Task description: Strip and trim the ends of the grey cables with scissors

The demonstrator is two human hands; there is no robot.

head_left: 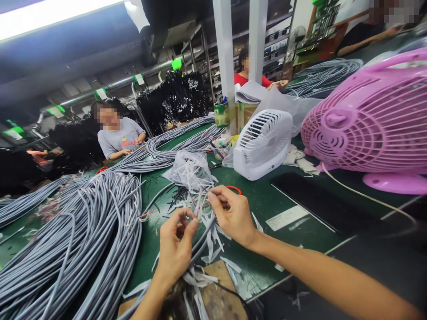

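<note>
Close together over the green table (pixel 256 284), both of my hands are at the stripped end of a grey cable (pixel 204 235). My left hand (pixel 176 244) pinches the thin wires (pixel 199 206) between thumb and fingertips. Just right of it and slightly higher, my right hand (pixel 235 218) is closed in a pinch on the wires too; the exact strands are partly hidden by fingers. Behind the hands lie short black tube pieces (pixel 178 198) and a clear plastic bag (pixel 190 166) of pale strips. An orange-red loop (pixel 235 189) shows behind my right hand.
Large bundles of grey cables (pixel 100 231) cover the left. A white fan (pixel 263 144), a pink fan (pixel 363 120) and a dark flat panel (pixel 320 202) are on the right. White strips (pixel 213 246) lie below my hands. A co-worker (pixel 118 133) sits across the table.
</note>
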